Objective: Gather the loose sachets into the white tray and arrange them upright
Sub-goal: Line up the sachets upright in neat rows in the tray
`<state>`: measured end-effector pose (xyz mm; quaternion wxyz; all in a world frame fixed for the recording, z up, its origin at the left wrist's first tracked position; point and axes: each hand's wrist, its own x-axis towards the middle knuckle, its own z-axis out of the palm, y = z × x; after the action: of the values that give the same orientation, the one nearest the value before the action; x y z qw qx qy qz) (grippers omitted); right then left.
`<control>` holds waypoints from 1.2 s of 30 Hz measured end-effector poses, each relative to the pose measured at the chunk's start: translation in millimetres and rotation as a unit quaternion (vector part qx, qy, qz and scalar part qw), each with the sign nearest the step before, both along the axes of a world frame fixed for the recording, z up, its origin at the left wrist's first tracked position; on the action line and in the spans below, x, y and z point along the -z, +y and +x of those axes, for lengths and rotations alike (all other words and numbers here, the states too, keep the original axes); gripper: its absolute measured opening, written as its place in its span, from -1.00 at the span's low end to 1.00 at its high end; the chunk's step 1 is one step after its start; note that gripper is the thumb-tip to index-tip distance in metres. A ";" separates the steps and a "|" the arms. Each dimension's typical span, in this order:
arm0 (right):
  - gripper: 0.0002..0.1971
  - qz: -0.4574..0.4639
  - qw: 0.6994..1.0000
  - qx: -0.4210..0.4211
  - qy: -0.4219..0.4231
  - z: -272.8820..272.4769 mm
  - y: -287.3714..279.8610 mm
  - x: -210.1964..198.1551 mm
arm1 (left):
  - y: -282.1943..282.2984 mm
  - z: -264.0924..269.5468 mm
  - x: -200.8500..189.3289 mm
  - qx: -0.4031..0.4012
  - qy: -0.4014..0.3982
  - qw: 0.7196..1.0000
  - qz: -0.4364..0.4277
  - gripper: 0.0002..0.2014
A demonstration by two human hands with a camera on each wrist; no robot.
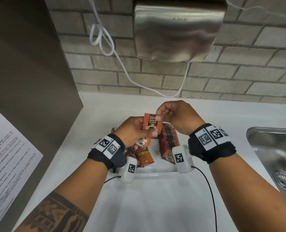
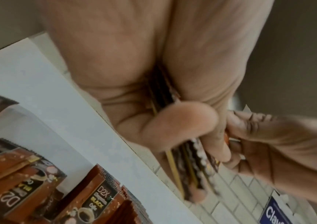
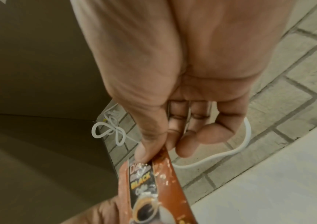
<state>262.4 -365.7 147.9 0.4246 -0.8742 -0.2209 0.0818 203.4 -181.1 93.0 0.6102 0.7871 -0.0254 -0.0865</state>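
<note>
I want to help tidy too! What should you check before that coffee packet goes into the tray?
1. Right hand pinches the top of the held sachet: ok.
2. Left hand grips its bundle of sachets: ok.
3. Upright row stands in the white tray: ok.
4. Loose sachets lying flat in the tray: not ok.
5. Free gap beside the row: cannot tell.

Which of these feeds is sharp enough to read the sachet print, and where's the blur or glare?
Head view: sharp, the held sachet reads "BLACK", brick lines bow from the wide lens, soft glare on the hand dryer. Left wrist view: the left hand and its gripped sachets are motion-blurred, the tray sachets below are readable. Right wrist view: the right hand fills the frame, print smeared but legible.
</note>
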 end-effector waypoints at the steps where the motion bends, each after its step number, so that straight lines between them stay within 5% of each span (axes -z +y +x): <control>1: -0.93 -0.002 1.000 -0.004 -0.005 -0.2 -0.4 -1.7 | -1.0 0.7 1.6 -0.011 -0.002 1.000 0.010 -0.79; 10: -0.92 -0.064 0.994 -0.030 -0.081 2.1 4.0 -11.2 | -3.0 10.1 9.8 -0.051 -0.015 0.998 0.037 -0.76; 14: -0.85 -0.112 0.987 -0.014 -0.116 15.3 7.2 -0.4 | 11.1 19.6 26.1 -0.044 0.045 0.989 0.135 -0.73; 19: -0.97 -0.184 0.981 -0.002 -0.068 38.6 11.0 29.4 | 13.1 18.9 48.9 0.064 0.178 0.955 0.229 -0.72; 27: -0.70 -0.264 0.964 0.025 0.001 61.0 31.5 80.9 | -2.2 47.5 76.2 0.123 0.182 0.937 0.271 -0.35; 36: -0.69 -0.287 0.957 0.023 0.034 73.3 35.1 99.5 | -3.5 74.1 84.8 0.139 0.187 0.927 0.293 -0.32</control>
<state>335.6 -330.6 48.4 0.1652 -0.9608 -0.1531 0.1614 277.5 -184.6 8.2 0.3281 0.8887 0.0067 -0.3201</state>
